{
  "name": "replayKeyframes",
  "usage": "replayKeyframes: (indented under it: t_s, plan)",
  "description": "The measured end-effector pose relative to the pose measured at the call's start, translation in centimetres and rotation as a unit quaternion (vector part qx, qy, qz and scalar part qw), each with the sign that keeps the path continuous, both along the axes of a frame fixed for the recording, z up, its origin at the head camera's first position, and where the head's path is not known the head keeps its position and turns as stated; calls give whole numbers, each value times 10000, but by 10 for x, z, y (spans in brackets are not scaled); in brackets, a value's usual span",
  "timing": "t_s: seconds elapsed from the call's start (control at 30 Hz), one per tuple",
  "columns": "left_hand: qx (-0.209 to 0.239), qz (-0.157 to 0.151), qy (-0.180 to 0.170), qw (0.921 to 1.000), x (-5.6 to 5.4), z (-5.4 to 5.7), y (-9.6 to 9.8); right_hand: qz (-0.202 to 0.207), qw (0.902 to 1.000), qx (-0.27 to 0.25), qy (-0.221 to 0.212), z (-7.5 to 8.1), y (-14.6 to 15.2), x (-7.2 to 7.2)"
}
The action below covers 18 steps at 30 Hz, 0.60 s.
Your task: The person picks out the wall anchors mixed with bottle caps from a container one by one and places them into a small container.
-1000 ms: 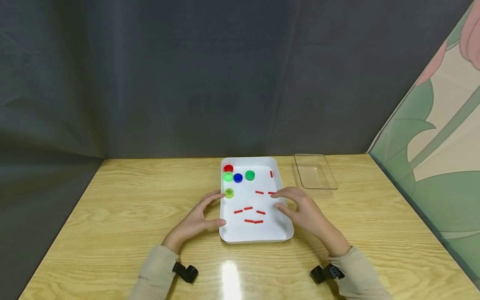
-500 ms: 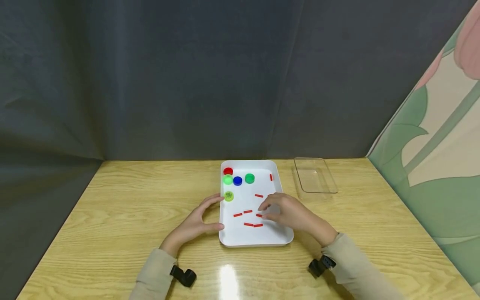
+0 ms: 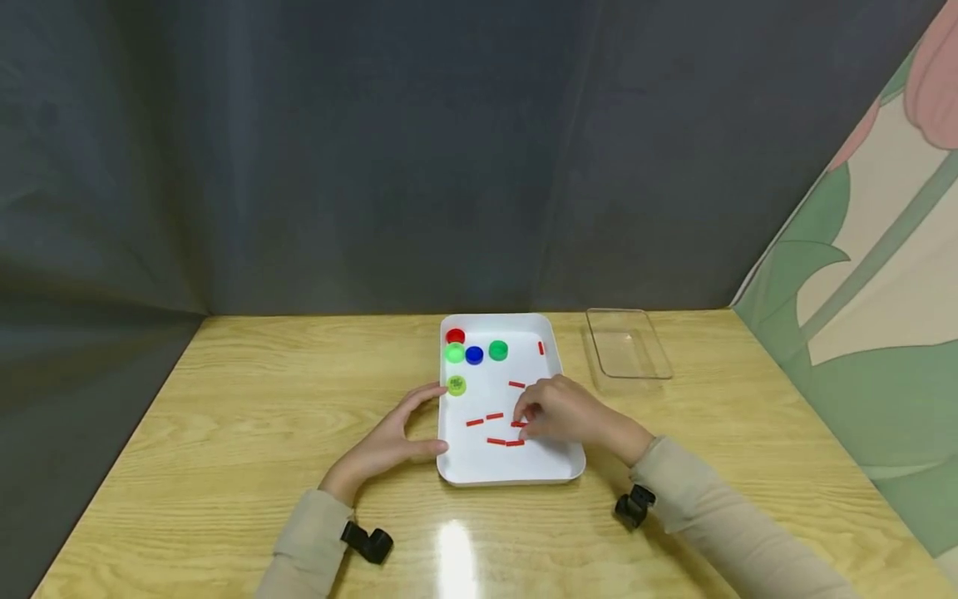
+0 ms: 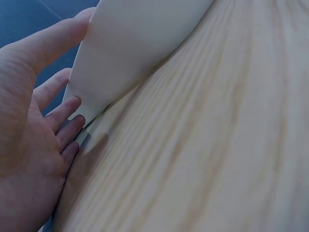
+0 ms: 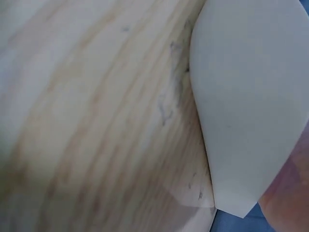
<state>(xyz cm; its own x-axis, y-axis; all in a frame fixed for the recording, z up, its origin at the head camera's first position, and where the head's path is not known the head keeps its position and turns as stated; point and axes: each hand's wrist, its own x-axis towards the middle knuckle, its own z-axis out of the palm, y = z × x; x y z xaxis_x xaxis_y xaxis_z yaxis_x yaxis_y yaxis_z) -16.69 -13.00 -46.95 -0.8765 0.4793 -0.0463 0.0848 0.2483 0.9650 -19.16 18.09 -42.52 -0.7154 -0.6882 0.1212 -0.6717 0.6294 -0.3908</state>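
In the head view, a white tray stood on the wooden table, just below the centre of the frame. The left hand was at the tray's left edge, thumb and fingers spread apart. The right hand was over the tray's right half, fingers and thumb curled round a red stick. 6 other red sticks lay in the tray: 1 at its upper right, 1 just above the right hand, 2 to the hand's left and 2 below, nearly end to end. In the tray's upper left sat 5 round caps. A clear box stood to the tray's upper right. In the left wrist view, the spread hand filled the left side, fingertips against the tray's wall. In the right wrist view, the wall filled the right side; only a blurred bit of hand showed at lower right, its pose impossible to tell there.
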Motion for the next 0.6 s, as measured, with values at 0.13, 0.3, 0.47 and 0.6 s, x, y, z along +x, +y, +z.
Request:
replayKeyframes:
  t_s: [0.13,0.3,0.47,0.6]
  plan:
    - [21,-34,-37,10000,0,2,-1,-43,9998,159,120,-2,-2,-3]
    - [36,27,-52,10000,0,1,-1,-33,9995,191,266,-5,-2,-3]
    - [39,63,-88,9999,1,1,0,-31,9999,-1,102,-4,-2,-3]
    - [40,68,-127,9999,1,1,0,-87,9994,-217,-241,-2,-3,-3]
